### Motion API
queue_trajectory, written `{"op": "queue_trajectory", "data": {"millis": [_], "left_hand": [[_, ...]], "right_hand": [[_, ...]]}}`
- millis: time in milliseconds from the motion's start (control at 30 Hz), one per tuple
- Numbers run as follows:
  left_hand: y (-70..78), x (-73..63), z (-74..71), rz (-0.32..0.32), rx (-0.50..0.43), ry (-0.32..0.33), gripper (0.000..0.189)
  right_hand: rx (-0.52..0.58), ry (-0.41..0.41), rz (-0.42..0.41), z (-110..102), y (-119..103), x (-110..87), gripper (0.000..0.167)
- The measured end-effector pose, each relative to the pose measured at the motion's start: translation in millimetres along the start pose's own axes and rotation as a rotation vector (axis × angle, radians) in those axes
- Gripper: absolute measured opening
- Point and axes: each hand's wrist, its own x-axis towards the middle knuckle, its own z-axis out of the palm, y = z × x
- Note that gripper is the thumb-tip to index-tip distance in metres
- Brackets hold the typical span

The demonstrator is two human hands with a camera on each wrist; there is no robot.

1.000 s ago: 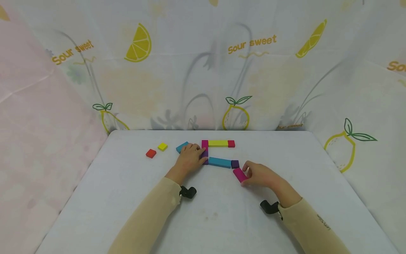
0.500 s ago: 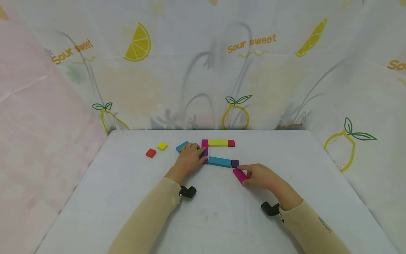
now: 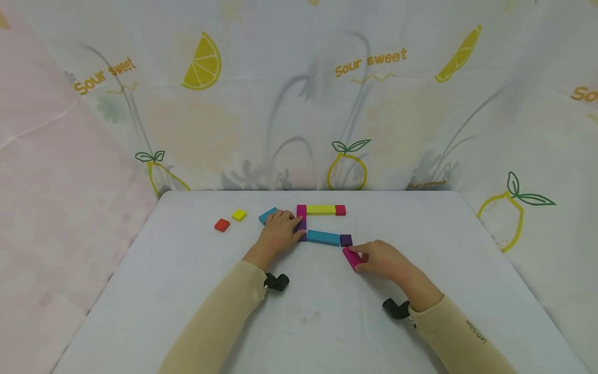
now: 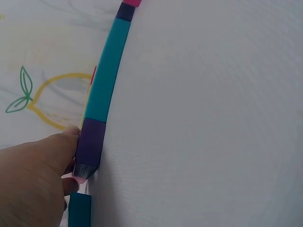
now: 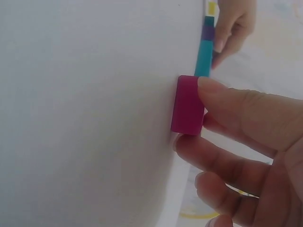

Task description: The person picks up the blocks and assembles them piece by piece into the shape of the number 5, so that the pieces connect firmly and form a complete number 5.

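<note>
In the head view, a bright magenta rectangular block (image 3: 350,258) lies on the white covered table (image 3: 299,327), to the lower right of the frame's centre. The right hand (image 3: 386,259) pinches this block between thumb and fingers. Just above it is a small dark purple block (image 3: 346,240); whether the two touch, I cannot tell. A long blue block (image 3: 323,238) runs leftwards from there, slightly slanted, to a purple rectangular block (image 4: 91,142). The left hand (image 3: 276,234), below the centre, touches this purple block; its thumb and index fingertips are apart. The hand partly hides a loose blue block (image 3: 267,214). A second magenta block (image 3: 301,209) continues the purple one upwards, and beside its top a long yellow block (image 3: 321,210) goes rightwards to a small red block (image 3: 340,210). Left of the hands lie a yellow square block (image 3: 239,215) and a red square block (image 3: 221,225), near but separate. A pale cloth with printed lemons (image 3: 299,109) fills the upper frame.
</note>
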Motion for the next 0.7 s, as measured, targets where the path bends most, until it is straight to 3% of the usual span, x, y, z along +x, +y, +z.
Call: {"op": "queue_trajectory", "data": {"millis": [700], "left_hand": [[2.1,-3.2,-2.1,0.004,-0.020,0.023,0.053]], "right_hand": [[0.005,0.010,0.013,1.0,-4.0,-0.2,0.053]]}}
